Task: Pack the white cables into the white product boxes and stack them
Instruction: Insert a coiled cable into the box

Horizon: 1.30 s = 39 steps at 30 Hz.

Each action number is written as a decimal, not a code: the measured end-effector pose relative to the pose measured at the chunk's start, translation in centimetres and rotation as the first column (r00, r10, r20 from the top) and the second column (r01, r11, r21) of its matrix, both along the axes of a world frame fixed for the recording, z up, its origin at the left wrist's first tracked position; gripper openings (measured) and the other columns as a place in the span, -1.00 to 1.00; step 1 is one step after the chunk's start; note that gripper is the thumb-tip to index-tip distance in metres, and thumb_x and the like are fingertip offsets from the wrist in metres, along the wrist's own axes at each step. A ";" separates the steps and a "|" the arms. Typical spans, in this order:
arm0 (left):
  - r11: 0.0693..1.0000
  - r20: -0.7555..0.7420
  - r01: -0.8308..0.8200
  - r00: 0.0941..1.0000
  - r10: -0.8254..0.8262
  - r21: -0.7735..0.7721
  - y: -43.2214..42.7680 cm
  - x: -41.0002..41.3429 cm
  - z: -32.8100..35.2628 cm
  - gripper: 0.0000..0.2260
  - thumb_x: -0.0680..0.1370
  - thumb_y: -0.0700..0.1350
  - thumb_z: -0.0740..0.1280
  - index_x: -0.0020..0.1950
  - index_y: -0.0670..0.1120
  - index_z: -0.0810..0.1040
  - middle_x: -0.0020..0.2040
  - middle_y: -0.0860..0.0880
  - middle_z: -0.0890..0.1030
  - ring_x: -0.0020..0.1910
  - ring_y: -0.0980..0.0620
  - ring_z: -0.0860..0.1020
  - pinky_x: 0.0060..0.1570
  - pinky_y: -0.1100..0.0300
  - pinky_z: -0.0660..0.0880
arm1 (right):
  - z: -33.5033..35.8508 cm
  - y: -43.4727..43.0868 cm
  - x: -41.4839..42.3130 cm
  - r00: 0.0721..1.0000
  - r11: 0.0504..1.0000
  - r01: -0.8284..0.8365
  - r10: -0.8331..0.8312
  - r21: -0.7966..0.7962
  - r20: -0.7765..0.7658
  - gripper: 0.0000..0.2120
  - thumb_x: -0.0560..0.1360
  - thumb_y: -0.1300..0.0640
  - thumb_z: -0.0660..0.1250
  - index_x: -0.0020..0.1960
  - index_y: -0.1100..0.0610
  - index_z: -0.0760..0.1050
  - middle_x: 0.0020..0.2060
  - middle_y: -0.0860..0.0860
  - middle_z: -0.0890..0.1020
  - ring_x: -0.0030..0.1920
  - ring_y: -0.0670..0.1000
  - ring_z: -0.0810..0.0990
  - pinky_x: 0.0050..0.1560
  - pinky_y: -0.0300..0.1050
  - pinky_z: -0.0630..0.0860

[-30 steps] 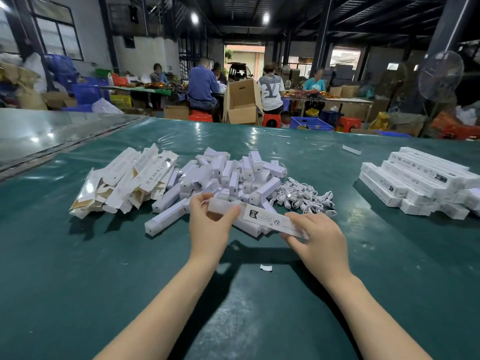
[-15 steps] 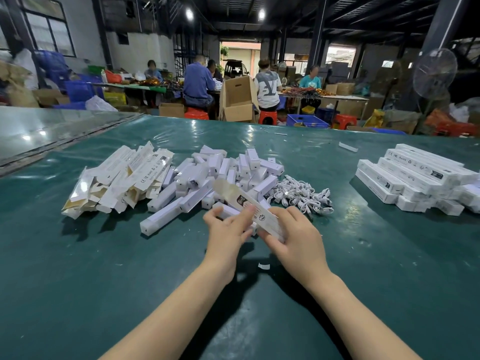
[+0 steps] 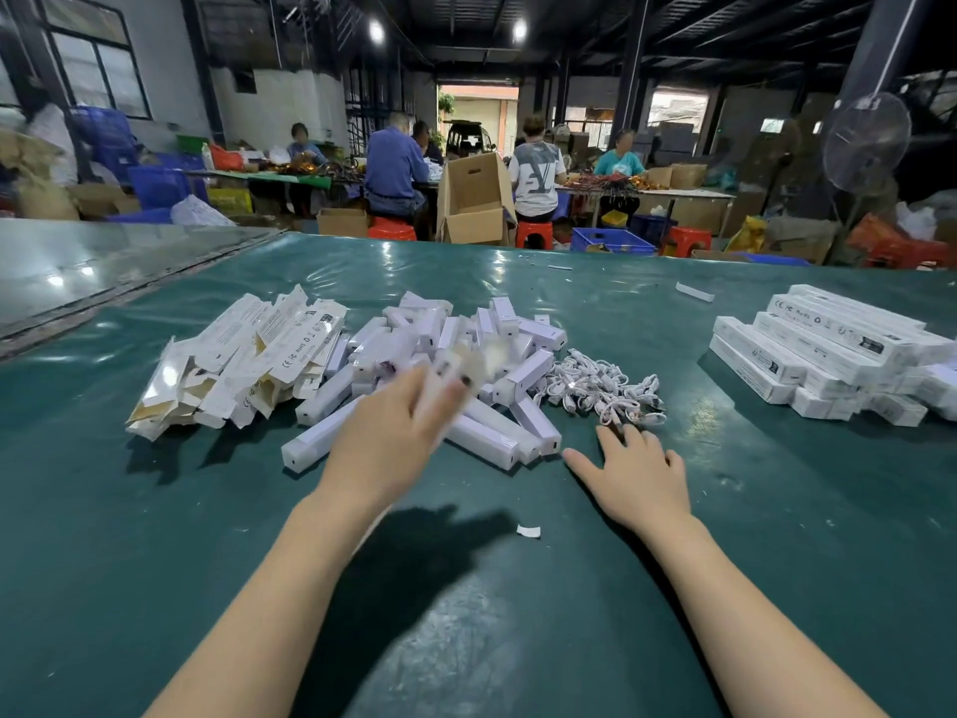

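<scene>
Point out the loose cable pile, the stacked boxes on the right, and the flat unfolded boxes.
cable pile point(image 3: 603, 388), head view, middle of the white tangle.
stacked boxes point(image 3: 828, 349), head view, printed face of an upper box.
flat boxes point(image 3: 243, 355), head view, white face near the heap's middle.

Near half of green table point(image 3: 155, 588) open, bar one paper scrap point(image 3: 528, 531). Mid-depth blocked left to centre: flat cartons point(image 3: 233, 365), box pile point(image 3: 497, 437), cable heap point(image 3: 606, 391). Open lane between cable heap and right box stack point(image 3: 808, 355).
</scene>
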<state>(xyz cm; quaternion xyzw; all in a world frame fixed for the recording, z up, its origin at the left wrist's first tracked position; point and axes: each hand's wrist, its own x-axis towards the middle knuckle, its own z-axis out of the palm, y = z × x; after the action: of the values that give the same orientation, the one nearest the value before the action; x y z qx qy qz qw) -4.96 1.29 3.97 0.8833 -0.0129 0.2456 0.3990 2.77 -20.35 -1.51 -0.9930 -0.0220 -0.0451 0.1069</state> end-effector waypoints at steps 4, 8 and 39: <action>0.773 -0.313 0.137 0.946 0.083 0.619 -0.7 -0.3 -1.3 -0.71 0.44 0.21 0.29 -0.21 0.01 0.36 -0.19 0.05 0.49 -0.18 -0.01 0.44 -0.29 0.16 0.29 | 0.8 -0.3 -0.5 0.981 0.994 -0.006 -0.016 0.113 0.193 -0.73 0.55 -0.11 0.10 -0.12 0.05 0.44 -0.02 0.02 0.57 0.11 0.11 0.50 0.00 -0.05 0.34; 0.781 -0.366 0.217 0.931 0.015 0.585 -2.0 0.1 -2.5 -0.61 0.49 0.09 0.27 0.28 0.04 0.36 0.23 0.02 0.41 0.21 -0.03 0.41 0.11 0.09 0.40 | 1.2 -0.8 -1.8 0.957 0.991 -0.053 0.015 0.125 0.290 -0.67 0.52 0.00 0.18 -0.38 0.08 0.36 -0.30 -0.04 0.44 -0.20 0.10 0.46 -0.31 -0.12 0.23; 0.786 -0.312 0.434 0.895 -0.320 0.439 -2.0 0.9 -3.4 -0.65 0.50 -0.31 0.17 0.10 0.09 0.51 0.09 0.32 0.46 0.20 0.12 0.33 0.16 0.07 0.38 | 3.8 -1.8 -1.2 0.916 0.914 -0.397 0.400 0.089 -0.027 -0.75 0.42 0.14 0.39 0.10 0.12 0.59 -0.26 -0.11 0.38 -0.11 -0.05 0.42 -0.18 -0.21 0.26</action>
<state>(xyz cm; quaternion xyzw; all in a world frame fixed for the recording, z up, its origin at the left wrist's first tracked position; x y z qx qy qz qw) -4.06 -0.76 0.57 0.9565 -0.2089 0.0491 0.1975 1.55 -22.18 2.27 -0.9633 -0.2196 -0.0010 0.1546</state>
